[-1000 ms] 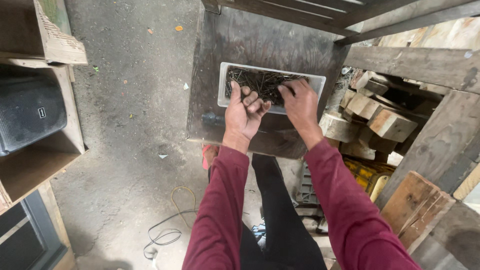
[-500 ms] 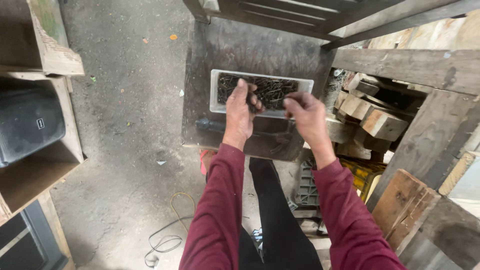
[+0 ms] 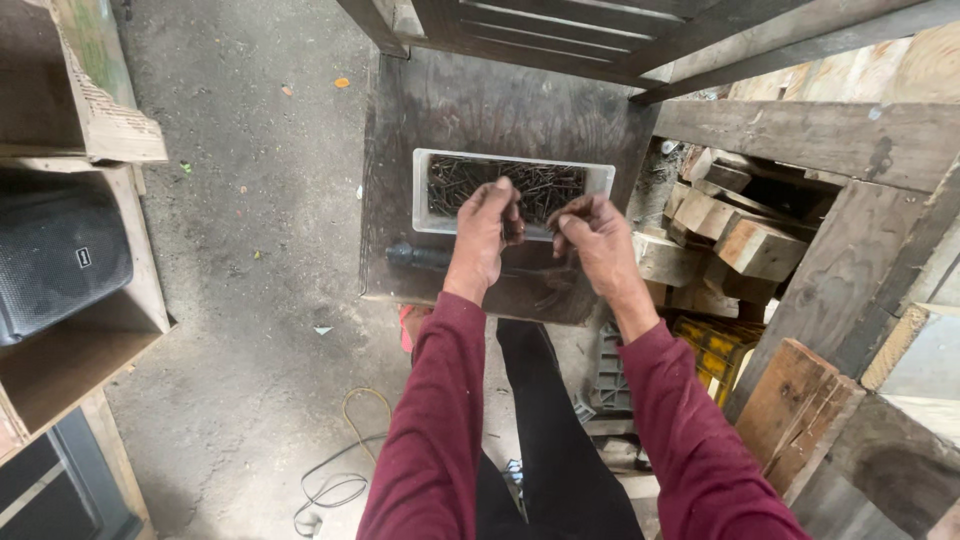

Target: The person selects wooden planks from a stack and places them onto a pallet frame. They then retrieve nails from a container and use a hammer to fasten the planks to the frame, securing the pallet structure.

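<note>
A white rectangular tray [image 3: 424,190] full of dark rusty nails [image 3: 540,187] sits on a dark wooden board [image 3: 480,100]. My left hand [image 3: 484,232] hovers over the tray's near edge, fingers curled around a few nails. My right hand [image 3: 596,236] is beside it, just outside the tray's near right corner, fingers pinched on nails. Both arms wear dark red sleeves. A dark cylindrical tool handle [image 3: 418,257] lies on the board below the tray, partly hidden by my left wrist.
Stacked wood offcuts [image 3: 745,245] and planks [image 3: 800,130] fill the right side. A slatted wooden frame [image 3: 560,35] stands behind the board. A black speaker [image 3: 55,255] sits in a wooden shelf at left. A cable [image 3: 340,480] lies on the concrete floor.
Both hands have drawn back out of the tray toward me and come closer together, carrying nails. The camera view has tilted slightly.
</note>
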